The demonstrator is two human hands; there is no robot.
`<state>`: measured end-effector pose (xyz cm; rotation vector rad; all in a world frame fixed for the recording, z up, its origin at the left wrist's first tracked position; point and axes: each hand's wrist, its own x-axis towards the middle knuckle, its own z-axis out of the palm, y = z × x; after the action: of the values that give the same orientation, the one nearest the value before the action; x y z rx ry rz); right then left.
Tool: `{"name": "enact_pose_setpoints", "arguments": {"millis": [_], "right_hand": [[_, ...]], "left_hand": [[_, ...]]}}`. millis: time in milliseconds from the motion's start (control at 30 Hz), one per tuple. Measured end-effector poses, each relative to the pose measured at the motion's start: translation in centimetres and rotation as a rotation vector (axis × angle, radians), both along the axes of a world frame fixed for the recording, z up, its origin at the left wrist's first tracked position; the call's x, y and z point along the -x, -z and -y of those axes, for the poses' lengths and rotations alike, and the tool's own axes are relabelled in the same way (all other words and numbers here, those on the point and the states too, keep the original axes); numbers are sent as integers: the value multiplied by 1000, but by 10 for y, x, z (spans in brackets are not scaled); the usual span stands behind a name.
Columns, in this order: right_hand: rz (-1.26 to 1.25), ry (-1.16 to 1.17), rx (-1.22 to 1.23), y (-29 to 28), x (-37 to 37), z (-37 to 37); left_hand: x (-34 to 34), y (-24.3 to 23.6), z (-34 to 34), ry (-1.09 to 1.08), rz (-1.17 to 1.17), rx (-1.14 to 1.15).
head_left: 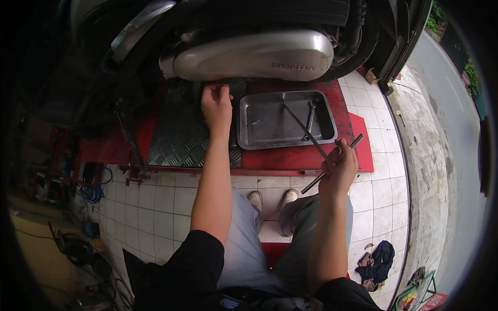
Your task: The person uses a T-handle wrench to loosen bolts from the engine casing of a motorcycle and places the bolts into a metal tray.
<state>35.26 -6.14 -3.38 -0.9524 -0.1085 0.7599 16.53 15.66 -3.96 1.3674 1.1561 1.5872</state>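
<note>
My right hand [341, 168], at the near right corner of the metal tray [241, 140], is wrapped firmly round a T-handle wrench [298, 121] where crossbar and shaft meet. The shaft slants in over the tray, though whether its tip touches the tray's floor I can't tell. My left hand [217, 110] is just beside the tray's far left corner, fingers drawn in narrow near the underside of the silver engine-side cover [254, 54], which lies beyond the tray; whether they pinch or touch anything there I can't make out. To handle this well, I'd grip the crossbar at its middle so the long shaft doesn't swing, and lift the tip over the tray's rim without knocking the spanner [310, 118] in its right half or the small metal piece [253, 123] in its left. Since the cover hides its own underside from me, I'd let my left fingertips work lightly by feel, and line the shaft up straight before putting any force on it.
</note>
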Motion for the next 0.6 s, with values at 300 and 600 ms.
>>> {"name": "enact_pose_setpoints", "arguments": {"millis": [300, 600], "right_hand": [[-3, -19, -18, -2, 2, 1], [-5, -14, -16, -3, 2, 1]], "left_hand": [[1, 10, -5, 62, -122, -41], [6, 8, -7, 186, -94, 45]]}}
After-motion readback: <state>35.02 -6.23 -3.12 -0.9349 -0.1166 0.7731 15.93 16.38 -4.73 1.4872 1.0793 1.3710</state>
